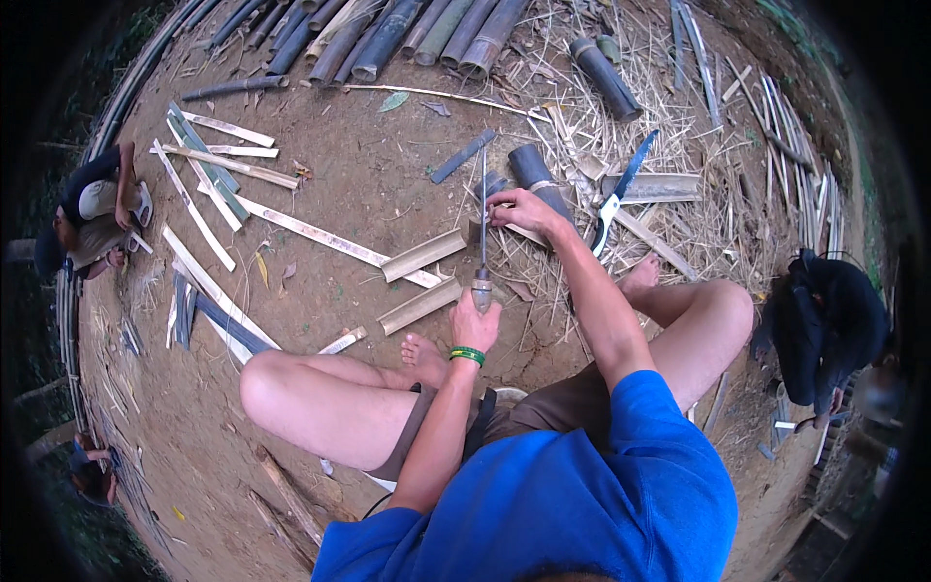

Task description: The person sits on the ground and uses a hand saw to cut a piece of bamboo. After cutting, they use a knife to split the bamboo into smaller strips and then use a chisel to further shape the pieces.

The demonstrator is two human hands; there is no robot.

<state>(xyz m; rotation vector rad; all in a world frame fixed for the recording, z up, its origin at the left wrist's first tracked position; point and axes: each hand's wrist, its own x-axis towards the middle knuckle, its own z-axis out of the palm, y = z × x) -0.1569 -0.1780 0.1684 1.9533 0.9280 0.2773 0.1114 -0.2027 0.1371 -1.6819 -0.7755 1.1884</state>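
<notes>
Head view: your left hand (475,325) is wrapped tight round the handle of a long knife (482,233), thin blade running straight away from you over the dirt. Your right hand (519,209) pinches the far end w/ fingers closed on a pale bamboo strip (524,233), just beside a dark bamboo tube (538,179). Two split bamboo halves (422,281) lie left of the blade. Blue-handled shears (616,194) sit right, on straw. Ground (369,194) is bare packed earth, outdoors; whole bamboo poles (407,34) are stacked at the far edge.
</notes>
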